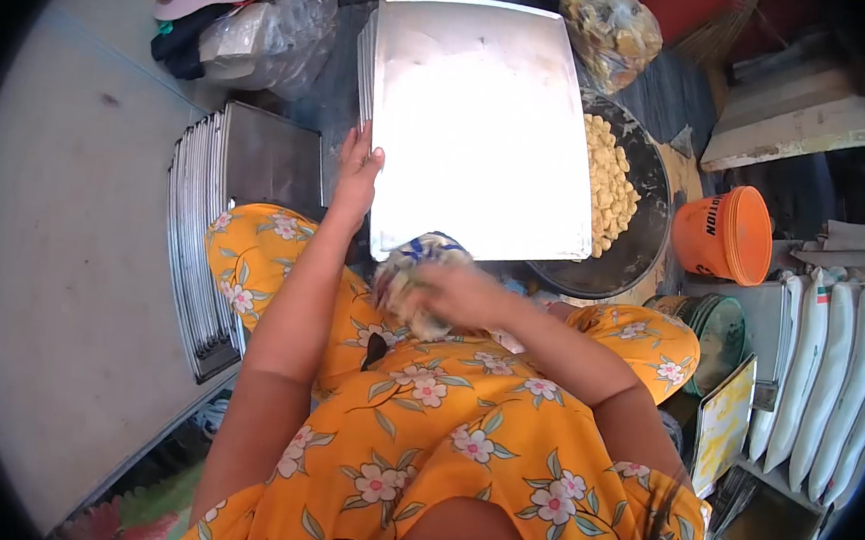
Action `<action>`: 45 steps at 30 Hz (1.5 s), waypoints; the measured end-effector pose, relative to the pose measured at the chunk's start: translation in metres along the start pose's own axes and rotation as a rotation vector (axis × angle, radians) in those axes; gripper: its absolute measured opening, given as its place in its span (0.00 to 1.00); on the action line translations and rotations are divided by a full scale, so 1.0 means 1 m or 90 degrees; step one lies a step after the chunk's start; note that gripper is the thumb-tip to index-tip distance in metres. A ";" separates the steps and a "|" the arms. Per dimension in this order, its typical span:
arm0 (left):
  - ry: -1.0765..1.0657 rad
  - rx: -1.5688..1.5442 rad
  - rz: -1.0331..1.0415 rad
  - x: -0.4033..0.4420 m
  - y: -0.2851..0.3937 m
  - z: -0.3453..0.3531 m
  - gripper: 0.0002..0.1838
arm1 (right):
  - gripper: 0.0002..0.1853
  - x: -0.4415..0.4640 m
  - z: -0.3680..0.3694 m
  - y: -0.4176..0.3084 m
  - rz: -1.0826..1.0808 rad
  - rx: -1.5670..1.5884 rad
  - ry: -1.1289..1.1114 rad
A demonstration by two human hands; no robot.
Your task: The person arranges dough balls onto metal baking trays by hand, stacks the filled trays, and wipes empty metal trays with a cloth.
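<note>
A stack of shiny metal trays (482, 133) lies in front of me, partly over a dark round basin (649, 185) that holds pale yellow dough pieces (607, 187). At the stack's left edge, my left hand (356, 176) grips the trays, thumb on the top one. My right hand (456, 294), blurred by motion, is closed on a crumpled patterned cloth (414, 274) at the near left corner of the top tray.
More trays (199, 244) stand on edge to the left. Plastic bags (268, 38) lie at the back left, another bag (611, 37) behind the basin. To the right are an orange bucket (724, 235), green containers (713, 340) and white filled bags (826, 378).
</note>
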State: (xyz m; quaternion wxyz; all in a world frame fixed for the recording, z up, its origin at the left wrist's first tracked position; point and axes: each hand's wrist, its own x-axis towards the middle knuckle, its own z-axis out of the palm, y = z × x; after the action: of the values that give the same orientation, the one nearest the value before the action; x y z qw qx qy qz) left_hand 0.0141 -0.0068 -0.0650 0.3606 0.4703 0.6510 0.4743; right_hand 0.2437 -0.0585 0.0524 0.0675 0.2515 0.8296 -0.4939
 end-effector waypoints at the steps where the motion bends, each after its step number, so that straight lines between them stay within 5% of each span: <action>1: -0.018 -0.017 -0.003 -0.004 0.005 -0.003 0.30 | 0.24 -0.006 -0.009 0.010 0.012 0.127 0.151; 2: -0.017 -0.017 -0.018 -0.006 0.011 -0.004 0.30 | 0.23 -0.007 -0.026 0.023 0.024 0.254 0.304; 3: -0.015 -0.023 -0.018 -0.007 0.011 -0.003 0.30 | 0.22 -0.002 -0.055 0.035 -0.093 0.150 0.501; 4: -0.016 -0.027 -0.020 -0.008 0.010 -0.003 0.31 | 0.22 0.002 -0.091 0.021 0.038 0.315 0.584; 7: -0.011 -0.027 -0.014 -0.010 0.017 0.000 0.31 | 0.25 0.042 -0.188 0.073 -0.015 0.040 0.742; 9: -0.007 -0.013 0.009 -0.010 0.016 0.000 0.30 | 0.24 0.090 -0.212 0.125 0.120 -0.118 0.782; 11: 0.004 0.008 0.053 -0.005 0.003 0.001 0.29 | 0.24 0.143 -0.183 0.176 0.117 -0.600 0.892; 13: 0.022 0.003 0.053 -0.002 -0.003 0.002 0.28 | 0.27 0.148 -0.160 0.124 0.114 -0.410 0.654; 15: 0.034 -0.001 0.047 -0.004 -0.018 0.007 0.28 | 0.30 0.140 -0.093 0.094 -0.090 -0.455 0.562; 19: 0.047 0.101 0.044 0.005 -0.028 0.007 0.28 | 0.35 0.035 0.011 0.053 -0.260 -0.367 0.222; 22: 0.057 0.351 0.068 -0.004 -0.001 0.001 0.30 | 0.30 -0.041 0.004 0.081 -0.122 -0.369 0.301; 25: 0.065 0.396 0.048 -0.004 0.007 0.003 0.29 | 0.31 -0.099 -0.018 0.118 0.156 -0.262 0.568; 27: 0.069 0.368 0.010 -0.009 0.016 0.004 0.29 | 0.32 -0.117 0.011 0.128 0.244 -0.338 0.551; 30: 0.085 0.352 -0.012 -0.007 0.023 0.005 0.28 | 0.32 -0.127 0.042 0.104 0.234 -0.333 0.448; 37: 0.107 0.396 0.022 -0.009 0.026 0.013 0.27 | 0.24 -0.071 -0.080 0.159 0.275 -0.337 0.598; 42: 0.104 0.403 -0.011 -0.011 0.036 0.008 0.26 | 0.23 -0.099 -0.034 0.152 0.244 -0.426 0.591; 45: 0.110 0.404 -0.007 -0.013 0.034 0.010 0.26 | 0.21 -0.148 0.003 0.110 0.322 -0.314 0.453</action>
State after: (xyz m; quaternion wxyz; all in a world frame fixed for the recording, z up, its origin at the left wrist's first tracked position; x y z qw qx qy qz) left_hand 0.0363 -0.0127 -0.0350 0.1418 0.5136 0.7972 0.2840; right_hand 0.4242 -0.0702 0.0174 -0.0445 0.5741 0.8064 -0.1350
